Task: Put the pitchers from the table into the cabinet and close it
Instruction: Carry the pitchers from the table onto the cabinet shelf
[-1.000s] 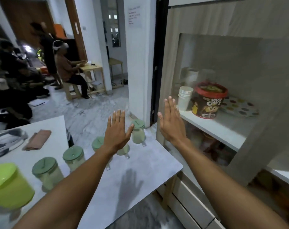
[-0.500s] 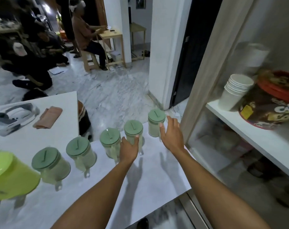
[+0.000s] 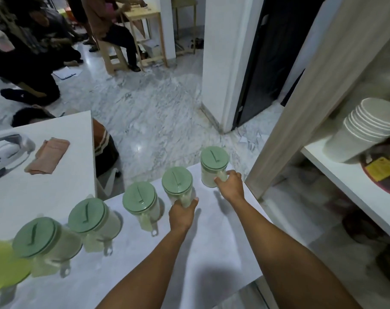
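Observation:
Several clear pitchers with pale green lids stand in a row on the white table [image 3: 211,253]. My right hand [image 3: 231,186] grips the handle of the rightmost pitcher [image 3: 214,161] near the table's far right corner. My left hand [image 3: 182,214] is closed on the handle of the second pitcher from the right [image 3: 177,182]. Both pitchers stand on the table. Three more pitchers [image 3: 140,200] [image 3: 89,216] [image 3: 37,238] line up to the left. The open cabinet [image 3: 345,172] stands to the right, its white shelf at about hand height.
On the cabinet shelf sit a stack of white paper cups [image 3: 363,134] and a red-rimmed tub [image 3: 385,168]. A yellow-green container [image 3: 2,266] is at the table's left edge. A second table holds a headset [image 3: 4,152] and a pink cloth [image 3: 48,156]. People sit further back.
My hands dropped from up in front of the cabinet down to the table. Each has closed around a pitcher handle. The view has tilted downward.

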